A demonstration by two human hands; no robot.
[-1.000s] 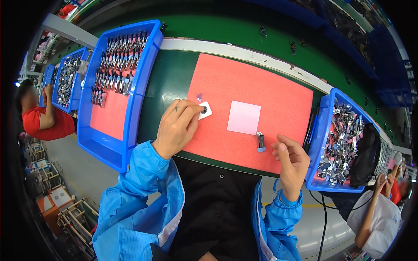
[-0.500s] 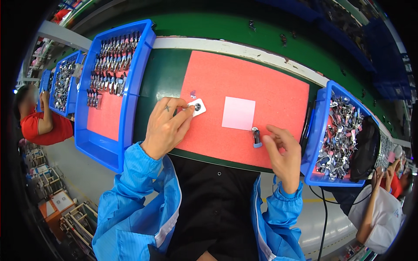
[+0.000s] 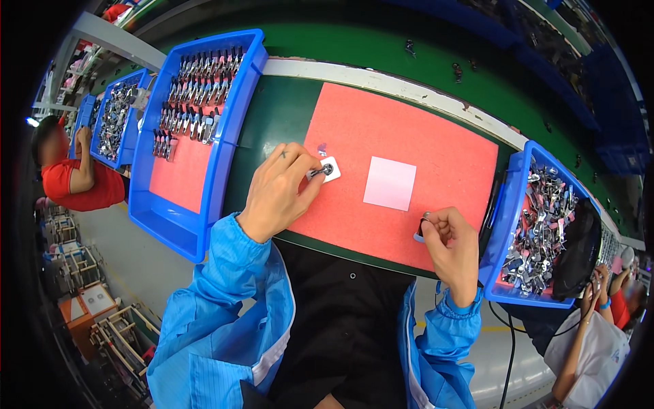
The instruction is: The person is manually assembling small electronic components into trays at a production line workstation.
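Note:
On the left of a pink-red mat [image 3: 340,232], my left hand [image 3: 279,187] is closed, thumb and fingers pinching a small dark metal piece. Its round end lies over a white square pad [image 3: 333,173]; the rest is partly hidden by my fingers. Right of a pale pink paper square [image 3: 390,183], my right hand [image 3: 453,245] is closed at the fingertips on a small black piece with a light blue end [image 3: 420,232]. The exact kind of either piece is too small to make out.
A blue tray [image 3: 216,174] at left holds rows of small metal pieces with coloured ends. At right, another blue tray [image 3: 487,273] holds a loose heap of them, with a black bag beside it. People sit at both sides.
My right hand has taken hold of the black piece with the blue end, which lay on the mat below the pink paper. A metal piece now shows in my left hand's pinch.

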